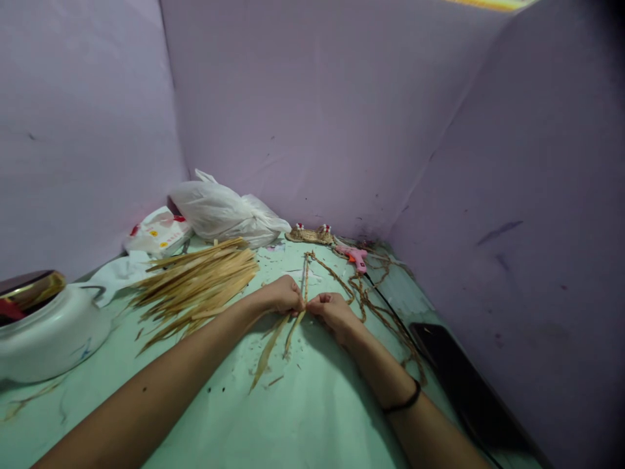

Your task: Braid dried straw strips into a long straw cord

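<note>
Through the head camera I see the left hand [286, 294] curled with its fingers clamped on the near end of a thin cord [306, 277], and the right hand [334, 312] pinching at the same spot, thumb and fingers together. The cord lies mid-table, running straight away from the hands; loose strips [266, 361] fan from its held end toward me, over the green table [273, 423]. Left of the hands I have a pile of dry leaves [200, 280], with a white bag [219, 208] behind it. To the right, brown rope [364, 299] lies tangled near a pink glue gun [355, 257].
</note>
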Tool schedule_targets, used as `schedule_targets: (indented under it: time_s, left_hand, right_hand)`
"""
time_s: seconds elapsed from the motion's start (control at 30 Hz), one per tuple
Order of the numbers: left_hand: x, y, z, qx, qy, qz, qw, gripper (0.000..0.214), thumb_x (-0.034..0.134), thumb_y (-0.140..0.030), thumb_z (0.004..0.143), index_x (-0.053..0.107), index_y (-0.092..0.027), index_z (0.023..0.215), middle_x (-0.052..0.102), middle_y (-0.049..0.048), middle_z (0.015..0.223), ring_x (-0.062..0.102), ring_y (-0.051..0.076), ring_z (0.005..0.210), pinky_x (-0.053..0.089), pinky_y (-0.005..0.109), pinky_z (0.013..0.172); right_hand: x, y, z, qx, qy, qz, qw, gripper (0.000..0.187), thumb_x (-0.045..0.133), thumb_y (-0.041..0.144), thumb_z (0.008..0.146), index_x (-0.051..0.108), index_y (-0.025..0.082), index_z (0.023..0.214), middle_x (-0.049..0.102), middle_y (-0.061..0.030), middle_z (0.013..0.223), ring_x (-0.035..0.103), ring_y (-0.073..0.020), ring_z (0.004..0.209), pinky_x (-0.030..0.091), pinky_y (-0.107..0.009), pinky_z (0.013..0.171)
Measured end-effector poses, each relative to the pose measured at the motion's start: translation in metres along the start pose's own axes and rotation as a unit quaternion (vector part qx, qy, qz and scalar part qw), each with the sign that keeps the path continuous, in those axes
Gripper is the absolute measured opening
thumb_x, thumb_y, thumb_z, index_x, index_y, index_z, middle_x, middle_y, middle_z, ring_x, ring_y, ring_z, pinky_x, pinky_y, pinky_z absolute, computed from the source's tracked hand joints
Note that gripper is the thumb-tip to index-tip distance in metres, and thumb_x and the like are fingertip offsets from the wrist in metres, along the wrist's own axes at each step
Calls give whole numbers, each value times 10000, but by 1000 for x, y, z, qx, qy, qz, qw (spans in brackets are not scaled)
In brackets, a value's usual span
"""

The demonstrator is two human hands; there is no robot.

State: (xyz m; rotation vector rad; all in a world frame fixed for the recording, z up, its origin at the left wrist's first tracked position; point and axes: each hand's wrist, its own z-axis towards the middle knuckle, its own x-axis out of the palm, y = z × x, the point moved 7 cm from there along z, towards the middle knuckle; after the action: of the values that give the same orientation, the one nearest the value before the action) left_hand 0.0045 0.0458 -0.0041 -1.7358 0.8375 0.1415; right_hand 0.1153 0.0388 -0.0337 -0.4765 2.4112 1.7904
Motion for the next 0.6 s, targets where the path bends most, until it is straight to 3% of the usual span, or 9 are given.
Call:
schedule_targets:
  time_s: [0.13,0.23,0.37,0.43,0.53,0.6]
  left_hand:
    - [-11,-11,-14,-27,-59,115,991,55,546,-153,503,568,-128,458,431,-8,356,395,103,389,266,210,402]
    - [1,-21,-24,-21,-95,186,978,78,550,-183,518,603,-127,528,492,30,430,497,160,497,319,222,459]
    - [20,-36,-33,45,-180,241,953,154,555,-130,508,631,-138,640,569,85,583,566,223,688,374,240,563]
    - [22,-36,-31,50,-163,234,957,131,558,-131,510,626,-141,622,571,83,579,570,214,669,379,239,558]
    - [11,-24,-20,4,-77,157,985,73,536,-166,551,599,-129,547,519,42,459,521,154,475,350,223,455]
    - [-9,-14,-14,-32,-111,64,991,101,513,-178,595,591,-121,565,490,14,425,450,109,382,307,209,397]
  right_hand:
    - [1,-4,1,16,13,24,999,87,511,192,546,468,162,476,263,90,286,168,-31,276,75,-213,324]
    - [6,-5,0,20,39,91,995,66,487,185,538,450,169,486,282,91,297,160,-31,277,65,-211,327]
    - [7,-9,-1,28,36,155,987,70,469,142,511,408,175,500,315,90,329,202,-33,299,102,-194,343]
    - [7,-10,0,19,45,153,987,64,470,140,514,417,172,498,325,85,336,218,-38,313,132,-192,351]
    - [8,-9,3,1,66,129,989,49,479,147,529,466,162,483,357,68,339,264,-51,336,185,-195,365]
    - [7,-7,3,-8,74,122,990,66,488,154,541,494,157,475,393,55,349,303,-59,357,218,-195,377]
